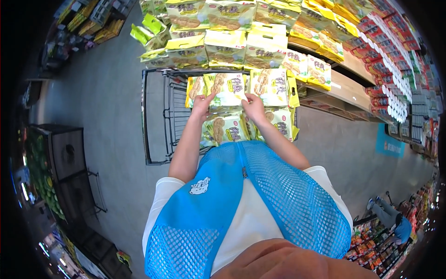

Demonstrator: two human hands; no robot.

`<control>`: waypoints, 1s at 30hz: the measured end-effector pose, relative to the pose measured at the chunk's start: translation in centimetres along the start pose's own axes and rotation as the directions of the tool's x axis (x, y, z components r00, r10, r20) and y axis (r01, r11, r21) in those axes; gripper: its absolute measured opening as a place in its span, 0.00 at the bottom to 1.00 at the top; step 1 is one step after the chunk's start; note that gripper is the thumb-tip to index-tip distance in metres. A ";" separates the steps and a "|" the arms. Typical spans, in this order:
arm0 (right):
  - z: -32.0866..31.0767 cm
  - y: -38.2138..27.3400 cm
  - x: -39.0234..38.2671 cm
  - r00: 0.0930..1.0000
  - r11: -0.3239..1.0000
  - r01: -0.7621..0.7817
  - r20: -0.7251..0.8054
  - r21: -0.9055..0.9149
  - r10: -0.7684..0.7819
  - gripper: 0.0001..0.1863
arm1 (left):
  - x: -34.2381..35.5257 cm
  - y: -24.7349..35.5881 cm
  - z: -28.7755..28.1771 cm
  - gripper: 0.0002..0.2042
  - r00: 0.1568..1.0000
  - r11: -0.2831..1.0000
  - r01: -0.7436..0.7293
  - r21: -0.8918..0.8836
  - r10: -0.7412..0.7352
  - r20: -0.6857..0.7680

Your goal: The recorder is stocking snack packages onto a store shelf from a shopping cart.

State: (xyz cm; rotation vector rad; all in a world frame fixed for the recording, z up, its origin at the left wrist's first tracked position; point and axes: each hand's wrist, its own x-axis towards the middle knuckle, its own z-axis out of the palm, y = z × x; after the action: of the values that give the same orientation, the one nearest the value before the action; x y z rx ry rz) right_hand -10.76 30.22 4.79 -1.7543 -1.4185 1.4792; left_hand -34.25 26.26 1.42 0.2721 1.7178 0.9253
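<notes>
A wide fisheye camera on the wearer's head looks steeply downward, with the blue vest [204, 186] very near and large toward the lower edge. Past it, the view reaches the left hand [201, 108] and right hand [254, 109] at middling range — just above centre — and the floor [116, 93] farther off, while the shelves [348, 88] at right curve toward the rim.

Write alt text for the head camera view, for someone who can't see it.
A person's left hand and right hand touch the sides of a yellow-and-white snack bag at a black wire cart loaded with similar bags. More bags are stacked beyond the cart. The person's blue vest fills the foreground; another person is at lower right.
</notes>
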 end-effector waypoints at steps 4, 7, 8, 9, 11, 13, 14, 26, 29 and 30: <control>-0.6 1.4 0.3 0.993 0.993 0.113 -0.038 -0.021 -0.114 0.24 | -3.1 1.9 -0.2 0.30 0.997 0.995 -0.059 -0.082 0.062 0.040; -0.7 1.3 -0.1 0.981 0.897 0.174 0.007 0.407 -0.194 0.34 | -6.3 3.7 -0.7 0.32 0.987 0.929 -0.127 -0.348 0.153 0.047; -0.8 0.0 -1.2 0.983 0.893 0.185 -0.069 0.411 -0.172 0.40 | -7.0 3.4 -0.9 0.32 0.987 0.927 -0.133 -0.350 0.157 0.042; -0.9 -0.7 -2.0 0.978 0.888 0.197 -0.147 0.415 -0.148 0.45 | -7.6 3.2 -1.0 0.35 0.967 0.869 -0.149 -0.472 0.228 0.114; -1.9 -0.6 -2.6 0.994 0.859 0.111 -0.078 0.499 -0.082 0.47 | -10.3 4.1 0.0 0.39 0.934 0.790 -0.099 -0.605 0.284 0.219; -2.3 -0.8 -3.5 0.993 0.662 -0.070 0.112 0.746 -0.021 0.48 | -11.1 3.2 1.6 0.40 0.905 0.766 -0.138 -0.627 0.356 0.235; -2.5 -2.3 -4.5 0.995 0.662 -0.060 0.101 0.747 -0.024 0.48 | -11.7 3.2 2.4 0.42 0.876 0.734 -0.168 -0.658 0.417 0.243; -10.8 -1.8 -3.5 0.970 0.721 0.235 -0.206 0.652 -0.129 0.37 | -9.2 4.5 7.8 0.53 0.844 0.868 -0.483 -0.114 0.496 0.205; -13.3 -1.6 -3.9 0.966 0.769 0.252 -0.195 0.588 -0.168 0.38 | -8.0 5.8 8.5 0.41 0.702 0.722 -0.688 0.072 0.637 0.318; -13.6 -1.7 -3.8 0.967 0.768 0.251 -0.195 0.589 -0.166 0.38 | -7.5 6.4 8.7 0.37 0.625 0.611 -0.767 0.196 0.644 0.441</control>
State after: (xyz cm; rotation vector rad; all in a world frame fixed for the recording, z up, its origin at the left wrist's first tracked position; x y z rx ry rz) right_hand 1.25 31.11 12.41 -1.2126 -0.8809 1.4500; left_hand -25.45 29.83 10.48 1.3970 1.4379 1.0282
